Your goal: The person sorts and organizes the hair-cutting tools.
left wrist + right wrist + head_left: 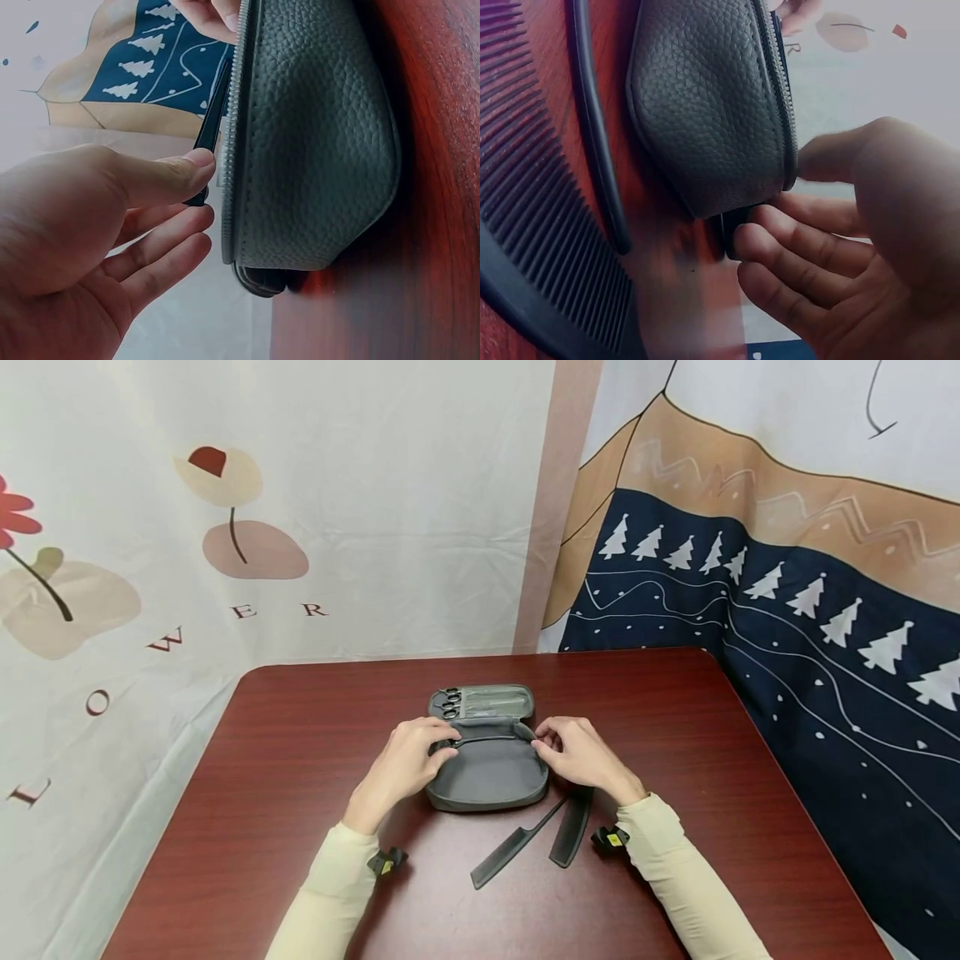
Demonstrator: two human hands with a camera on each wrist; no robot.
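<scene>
At the left side of the grey case (487, 772), the left hand (408, 760) pinches a thin dark tool (212, 120) between thumb and index finger, its other fingers slack and slightly apart. The tool lies across the mouth of the case, near its back edge. Behind the case, its lid (529, 702) is folded back; looped metal handles (450, 703) show at the lid's left end, so that part looks stocked. In front of the case, towards its right corner, a tail comb (498, 858) lies on the table (300, 777), with a broad comb (573, 831) just beside it. At the right side of the case, the right hand (585, 756) seems to grip the rear corner, thumb at the zip edge and bent fingers behind it. The work looks partway: the thin tool is not yet released, both combs lie outside the case, and the zip is undone.
</scene>
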